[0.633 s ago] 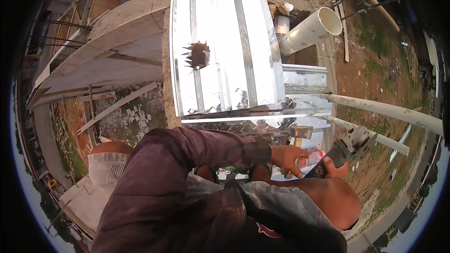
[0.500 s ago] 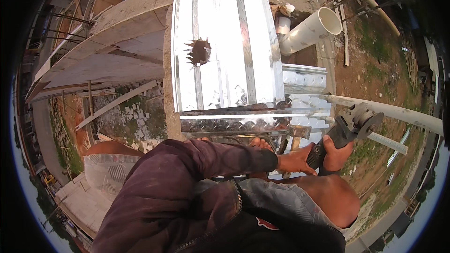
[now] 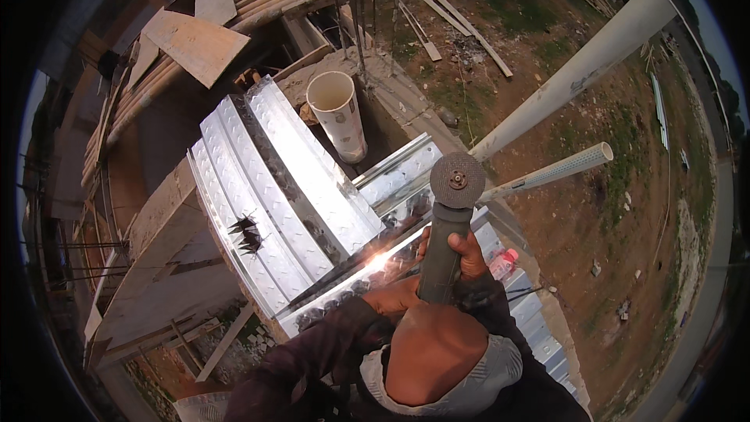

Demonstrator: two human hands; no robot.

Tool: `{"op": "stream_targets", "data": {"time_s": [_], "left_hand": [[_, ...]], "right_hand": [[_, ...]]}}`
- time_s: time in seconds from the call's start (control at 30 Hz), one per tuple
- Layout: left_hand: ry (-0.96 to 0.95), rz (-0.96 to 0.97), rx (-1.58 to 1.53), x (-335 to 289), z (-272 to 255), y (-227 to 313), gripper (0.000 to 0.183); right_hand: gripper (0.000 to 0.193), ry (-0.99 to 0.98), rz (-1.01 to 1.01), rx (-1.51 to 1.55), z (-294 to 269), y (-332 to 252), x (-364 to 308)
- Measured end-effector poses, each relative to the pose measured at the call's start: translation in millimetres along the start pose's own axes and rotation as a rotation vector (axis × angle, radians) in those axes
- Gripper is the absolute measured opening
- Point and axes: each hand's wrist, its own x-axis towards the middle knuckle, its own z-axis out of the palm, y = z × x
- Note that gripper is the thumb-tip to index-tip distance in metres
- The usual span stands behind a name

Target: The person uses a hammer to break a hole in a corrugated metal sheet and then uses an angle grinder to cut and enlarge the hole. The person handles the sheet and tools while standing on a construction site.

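Note:
An angle grinder (image 3: 447, 254) with a dark body and a round, grey-brown disc (image 3: 457, 180) is held upright in front of my raised knee. My right hand (image 3: 469, 256) wraps around the body from the right, thumb along its side. At the rear end my left hand (image 3: 393, 297) is closed against the casing, its fingers partly hidden. Left of the grinder lies a shiny ribbed metal decking sheet (image 3: 301, 187) with a jagged, torn-edged hole (image 3: 246, 234). A bright glare sits on the metal strip beside my left hand. I cannot tell whether the disc is spinning.
A short white pipe (image 3: 337, 121) stands behind the sheet. A long pale pipe (image 3: 578, 70) and a perforated tube (image 3: 551, 172) jut out to the right above lower, debris-strewn ground. A pink bottle (image 3: 504, 263) sits right of my hand. Rebar (image 3: 359, 12) rises at the back.
My view has swung to the right, so the sheet appears tilted at the left. The grinder, earlier angled off to the right, now points away from me, disc face visible, still in both hands.

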Motion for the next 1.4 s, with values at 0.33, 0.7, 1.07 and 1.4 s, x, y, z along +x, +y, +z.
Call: {"op": "stream_targets", "data": {"time_s": [0.33,0.7,1.07,1.4], "left_hand": [[0.279,0.256,0.250,-11.3,15.4,-17.5,0.084],[0.274,0.215,-0.117,-1.7,20.3,-25.9,0.079],[0.486,-0.359,1.212,-241.2,-49.0,91.3,0.026],[1.602,0.029,0.073,-319.9,-158.3,-98.3,0.040]], "right_hand": [[0.053,0.039,0.022,0.105,-5.9,-6.5,12.1],[0.050,-0.047,0.033,0.027,-1.2,-14.9,26.7],[0.046,-0.014,0.052,-0.453,20.4,-44.3,28.9],[0.042,-0.031,0.191,-0.849,90.1,-75.2,26.1]]}}
